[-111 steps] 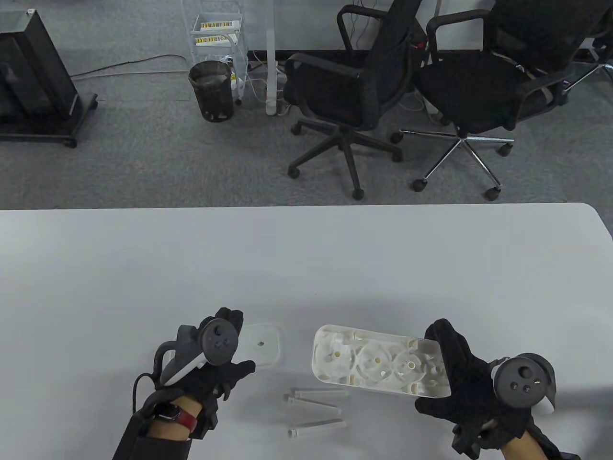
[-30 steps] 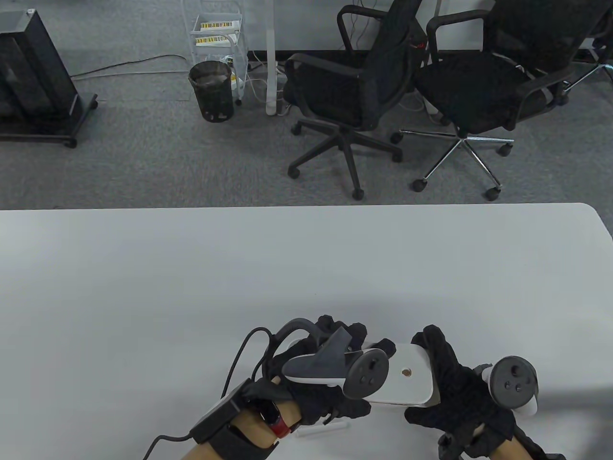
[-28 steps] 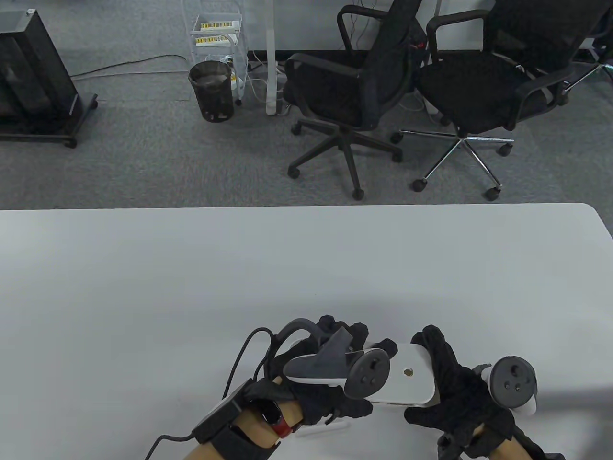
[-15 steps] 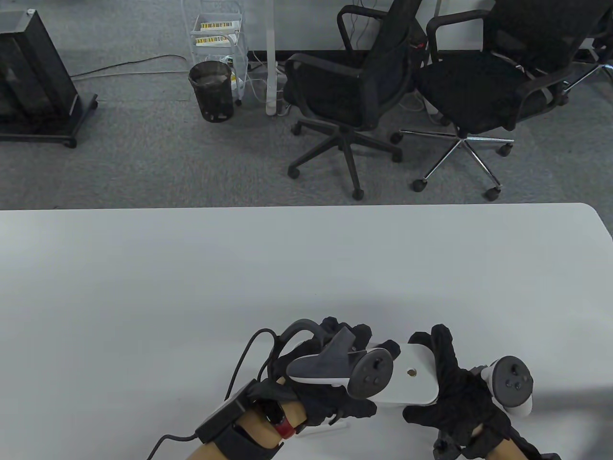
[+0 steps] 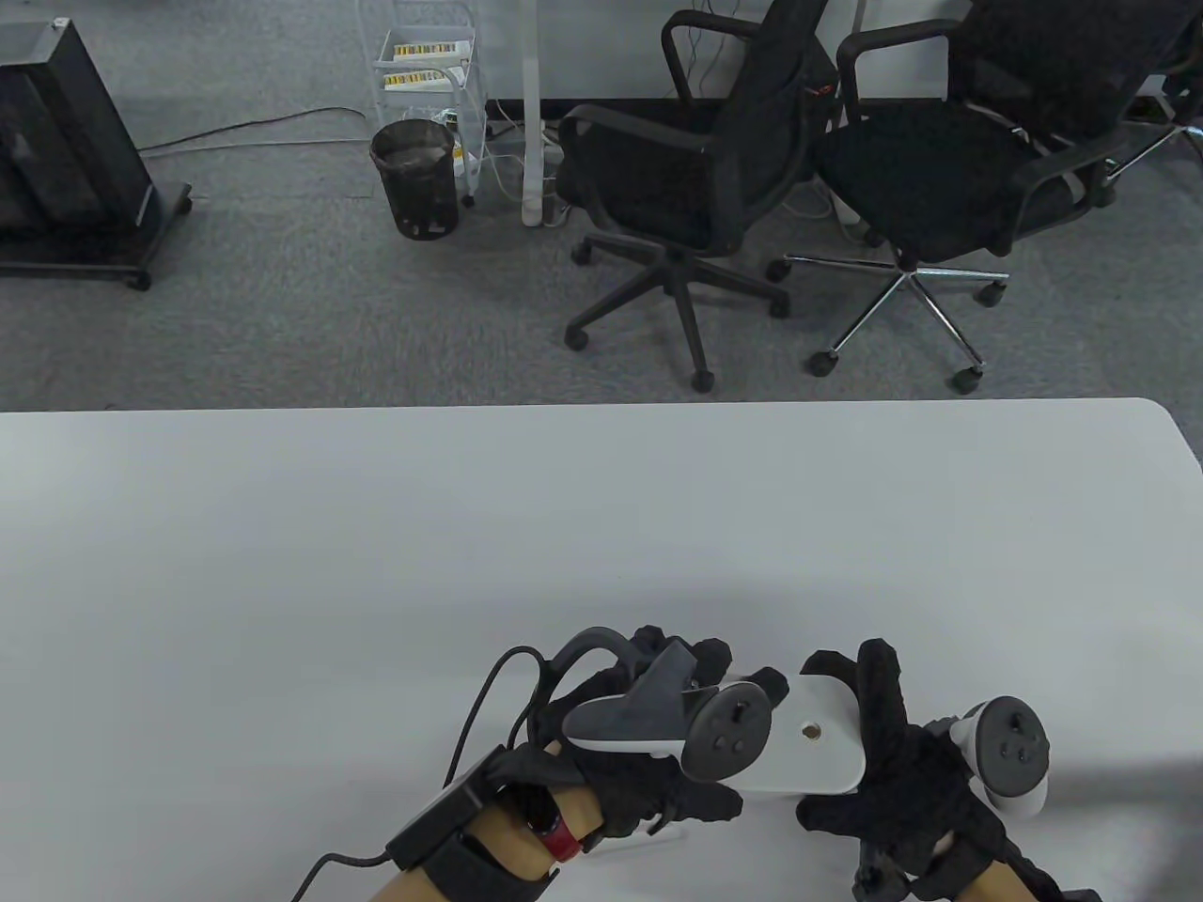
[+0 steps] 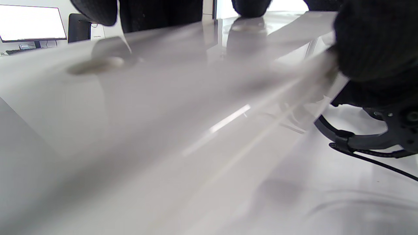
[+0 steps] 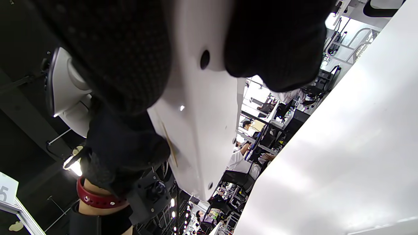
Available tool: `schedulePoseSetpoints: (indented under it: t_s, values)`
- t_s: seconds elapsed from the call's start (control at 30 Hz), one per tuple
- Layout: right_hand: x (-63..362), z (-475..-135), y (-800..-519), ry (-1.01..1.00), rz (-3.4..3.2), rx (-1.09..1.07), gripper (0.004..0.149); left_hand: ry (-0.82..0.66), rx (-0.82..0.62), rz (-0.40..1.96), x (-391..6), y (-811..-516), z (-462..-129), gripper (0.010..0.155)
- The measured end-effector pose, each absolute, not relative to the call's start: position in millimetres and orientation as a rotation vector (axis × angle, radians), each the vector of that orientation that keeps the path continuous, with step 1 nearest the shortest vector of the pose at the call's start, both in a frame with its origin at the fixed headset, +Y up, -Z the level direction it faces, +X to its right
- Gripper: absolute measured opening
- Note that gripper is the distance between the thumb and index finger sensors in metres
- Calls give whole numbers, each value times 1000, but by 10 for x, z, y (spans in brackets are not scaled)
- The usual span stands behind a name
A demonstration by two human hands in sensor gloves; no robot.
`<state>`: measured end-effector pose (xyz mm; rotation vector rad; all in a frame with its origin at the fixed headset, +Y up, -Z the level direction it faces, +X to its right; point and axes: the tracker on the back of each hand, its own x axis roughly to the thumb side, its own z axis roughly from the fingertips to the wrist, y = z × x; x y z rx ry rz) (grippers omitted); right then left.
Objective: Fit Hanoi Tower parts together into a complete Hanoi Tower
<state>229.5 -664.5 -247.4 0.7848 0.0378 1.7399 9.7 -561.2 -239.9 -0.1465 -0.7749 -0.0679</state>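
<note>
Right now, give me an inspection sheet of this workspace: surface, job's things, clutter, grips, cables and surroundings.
Surface: white table, matte, bare across its far part.
Job's things: white Hanoi Tower base, smooth side up with one peg hole showing, held between both hands; a white peg lies partly hidden under the left hand.
Clutter: nothing seen.
Grips: left hand holds the base's left end; right hand holds its right end.
Cables: black glove cable loops from the left wrist.
Surroundings: two black office chairs, wire bin, white cart, grey carpet.
</note>
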Motion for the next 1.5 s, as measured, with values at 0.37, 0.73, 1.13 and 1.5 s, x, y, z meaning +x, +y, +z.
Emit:
schedulePoseSetpoints:
  t_s: [0.37, 0.73, 1.13, 1.5]
  values:
    - [2312, -2488, -6656, 79, 1635, 775, 103, -795, -150, -7, 56, -5674, -2421, 98]
    - [2349, -2453, -6606, -48, 1605, 697, 86, -841, -138, 79, 49, -5744, -2434, 98]
    - [2333, -2488, -6588, -61, 1635, 681, 90, -803, -158, 129, -253, -5803, -2453, 106]
    - [2335, -2557, -6596, -97, 1720, 650, 102, -413, 26, 33, -1274, -6049, -2132, 103]
